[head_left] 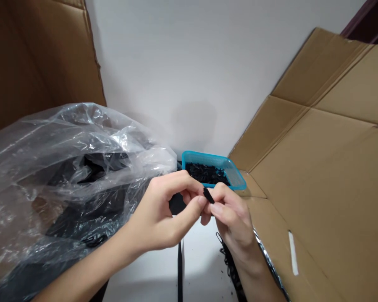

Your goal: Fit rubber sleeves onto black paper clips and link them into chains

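Between my two hands is a small black piece [208,195], short and narrow, its exact kind too small to make out. My left hand [166,209] pinches it from the left with thumb and forefinger. From the other side my right hand [233,214] grips it between thumb and fingers. Just behind the hands stands a blue plastic basket [237,178] with many small black pieces [206,173] in it. A thin black strip [180,272] lies on the white surface [154,277] below my hands.
A clear plastic bag [119,138] with dark contents fills the left side. Black looped cords [229,266] lie beside my right forearm. Cardboard [327,167] rises on the right, and another cardboard panel [44,54] at the upper left. A white wall [189,75] stands behind.
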Available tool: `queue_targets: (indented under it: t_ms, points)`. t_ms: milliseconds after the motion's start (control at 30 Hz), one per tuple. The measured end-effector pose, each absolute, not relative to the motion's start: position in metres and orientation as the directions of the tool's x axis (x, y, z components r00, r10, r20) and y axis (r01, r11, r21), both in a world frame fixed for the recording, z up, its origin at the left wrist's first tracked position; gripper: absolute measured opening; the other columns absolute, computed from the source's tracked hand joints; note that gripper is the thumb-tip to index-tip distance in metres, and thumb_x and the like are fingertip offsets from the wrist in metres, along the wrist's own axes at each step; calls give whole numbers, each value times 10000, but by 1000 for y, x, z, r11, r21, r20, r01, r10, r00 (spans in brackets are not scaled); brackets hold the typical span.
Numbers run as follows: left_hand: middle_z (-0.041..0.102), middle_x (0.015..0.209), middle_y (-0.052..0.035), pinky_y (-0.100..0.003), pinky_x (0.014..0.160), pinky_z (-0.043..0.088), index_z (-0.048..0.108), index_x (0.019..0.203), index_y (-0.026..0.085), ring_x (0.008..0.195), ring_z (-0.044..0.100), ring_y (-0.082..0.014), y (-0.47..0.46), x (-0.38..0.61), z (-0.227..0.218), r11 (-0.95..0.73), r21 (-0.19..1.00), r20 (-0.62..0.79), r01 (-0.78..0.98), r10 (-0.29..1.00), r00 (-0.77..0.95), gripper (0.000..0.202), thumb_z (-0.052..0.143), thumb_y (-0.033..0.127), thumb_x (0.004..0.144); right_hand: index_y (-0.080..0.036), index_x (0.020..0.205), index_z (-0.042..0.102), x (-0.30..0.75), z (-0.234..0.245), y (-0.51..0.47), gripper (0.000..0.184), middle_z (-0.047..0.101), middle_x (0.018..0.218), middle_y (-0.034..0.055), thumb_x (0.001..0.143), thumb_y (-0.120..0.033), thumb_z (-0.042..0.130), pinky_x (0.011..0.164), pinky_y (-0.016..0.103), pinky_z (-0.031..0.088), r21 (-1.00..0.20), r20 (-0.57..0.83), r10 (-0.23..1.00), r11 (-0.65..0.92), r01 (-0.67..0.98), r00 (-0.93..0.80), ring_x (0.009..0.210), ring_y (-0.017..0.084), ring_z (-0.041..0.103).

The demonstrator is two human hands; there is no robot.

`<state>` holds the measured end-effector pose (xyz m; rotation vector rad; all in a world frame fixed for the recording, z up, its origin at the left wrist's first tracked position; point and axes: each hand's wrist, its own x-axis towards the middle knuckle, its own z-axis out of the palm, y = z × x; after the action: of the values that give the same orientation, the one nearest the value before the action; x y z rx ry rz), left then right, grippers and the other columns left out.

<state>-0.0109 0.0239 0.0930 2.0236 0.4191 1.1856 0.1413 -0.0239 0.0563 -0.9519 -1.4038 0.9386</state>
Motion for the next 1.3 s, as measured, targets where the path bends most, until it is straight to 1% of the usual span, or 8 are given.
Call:
queue_targets:
  t_ms: [267,467,600,933,1033,1133,1233,1300]
  points:
    - [568,561,37,-203,514,394,544,664,152,529,467,-72,24,-7,88,-724,690,644,-32,593,483,143,549,72,782,-214,685,465,143,54,-23,127,557,603,-40,812,-211,468,568,261,373,-937,340,939,343,66,-51,586,124,498]
    - [504,535,42,-207,505,365,504,610,157,524,427,-77,28,-7,83,-716,698,652,-13,627,426,146,528,61,716,-208,753,440,150,68,-23,155,497,676,-32,893,-274,427,572,244,352,-881,258,944,317,351,-205,623,113,462]
    - [476,531,37,-212,498,359,492,589,158,518,423,-83,32,-7,81,-710,704,632,13,634,445,137,520,74,694,-209,766,440,156,74,-25,230,519,712,-22,935,-348,371,607,253,355,-851,186,928,317,420,-325,662,124,474]
    - [473,525,42,-206,505,356,493,575,162,510,418,-89,43,14,59,-690,724,566,25,614,550,94,489,120,659,-214,686,391,156,60,-29,216,501,603,-37,899,-233,362,558,249,320,-786,173,981,191,588,-87,571,122,466]
    - [469,541,41,-203,501,341,474,570,161,506,415,-84,44,24,46,-714,700,574,28,585,573,87,479,124,648,-202,672,445,163,43,-28,209,550,585,-21,864,-215,364,578,248,357,-861,124,990,144,487,-73,576,129,511]
    - [462,549,33,-209,509,337,460,568,164,517,425,-91,42,32,32,-771,636,608,20,517,602,85,474,129,644,-194,590,461,171,23,-29,239,547,520,-12,814,-260,409,575,246,391,-985,18,995,35,167,-99,535,127,518]
    - [451,544,27,-229,520,331,441,564,174,521,408,-103,38,37,21,-833,552,624,22,431,651,92,460,133,644,-201,512,413,178,8,-37,259,474,430,-29,751,-298,440,515,238,374,-986,-93,984,-112,-123,-149,437,109,457]
    - [455,537,23,-252,530,320,426,564,182,515,385,-112,34,37,16,-883,469,641,25,360,678,95,459,139,642,-205,495,397,181,2,-44,247,435,397,-35,723,-293,430,496,235,361,-965,-161,970,-193,-179,-179,409,104,433]
